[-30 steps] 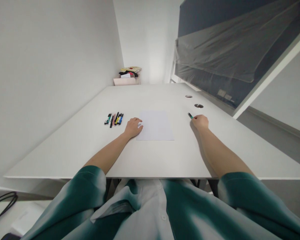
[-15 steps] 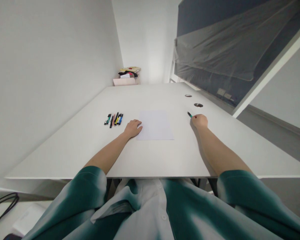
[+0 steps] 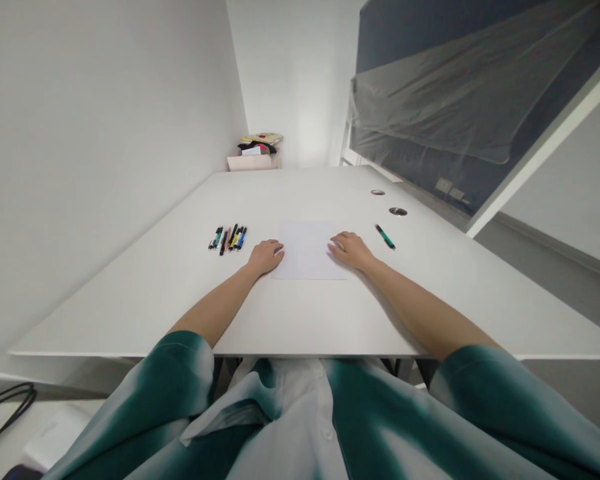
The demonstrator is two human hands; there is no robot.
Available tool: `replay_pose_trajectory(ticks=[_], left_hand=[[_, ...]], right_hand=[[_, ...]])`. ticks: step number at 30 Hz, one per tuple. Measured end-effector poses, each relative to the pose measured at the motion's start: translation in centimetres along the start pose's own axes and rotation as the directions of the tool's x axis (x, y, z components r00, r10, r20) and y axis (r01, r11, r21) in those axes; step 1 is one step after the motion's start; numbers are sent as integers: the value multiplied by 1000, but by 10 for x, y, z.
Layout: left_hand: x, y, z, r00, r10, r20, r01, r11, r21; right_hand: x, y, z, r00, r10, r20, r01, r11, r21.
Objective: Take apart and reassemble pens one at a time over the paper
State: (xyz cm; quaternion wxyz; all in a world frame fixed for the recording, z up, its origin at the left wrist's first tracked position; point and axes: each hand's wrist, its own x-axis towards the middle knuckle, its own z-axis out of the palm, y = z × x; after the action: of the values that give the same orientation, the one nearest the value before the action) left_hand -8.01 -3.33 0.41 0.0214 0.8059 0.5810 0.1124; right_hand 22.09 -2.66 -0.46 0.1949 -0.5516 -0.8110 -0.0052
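**A:** What do the hands have in the head view?

**B:** The left hand (image 3: 265, 258) lies flat on the table (image 3: 130, 313), its fingertips (image 3: 280, 250) at the left edge of the paper (image 3: 305, 260). The right hand (image 3: 351, 250) lies palm down on the paper's right side, its fingers (image 3: 336, 245) a little curled.

**A:** Is either one gripping anything?

**B:** No, both are open and empty. The paper lies flat between them, near the middle of the table.

**A:** What's close by?

**B:** A green pen (image 3: 385, 237) lies tilted on the table, just beyond the right hand and not touching it. Farther left, a row of markers (image 3: 228, 239) lies beside the left hand, well apart from it. Two round grommets (image 3: 397, 211) sit past the pen.

**A:** And farther off?

**B:** A pink box (image 3: 250, 163) with clutter on it stands at the table's far end, against the wall (image 3: 105, 133).
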Motion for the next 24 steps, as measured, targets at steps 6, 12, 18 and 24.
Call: replay_pose_trajectory(ticks=[6,12,18,24], left_hand=[[-1,4,-3,1000,-25,16,25,1000,6],[1,5,-1,1000,-27,17,27,999,-18],[20,-8,4,993,-112,47,115,991,-65],[36,-16,7,994,-97,-42,92,991,-99]], right_hand=[[-2,-4,3,994,-33,100,32,999,9],[4,4,8,998,36,45,-41,991,125],[15,16,8,959,283,29,-275,899,340],[28,16,6,927,374,30,-351,835,423]])
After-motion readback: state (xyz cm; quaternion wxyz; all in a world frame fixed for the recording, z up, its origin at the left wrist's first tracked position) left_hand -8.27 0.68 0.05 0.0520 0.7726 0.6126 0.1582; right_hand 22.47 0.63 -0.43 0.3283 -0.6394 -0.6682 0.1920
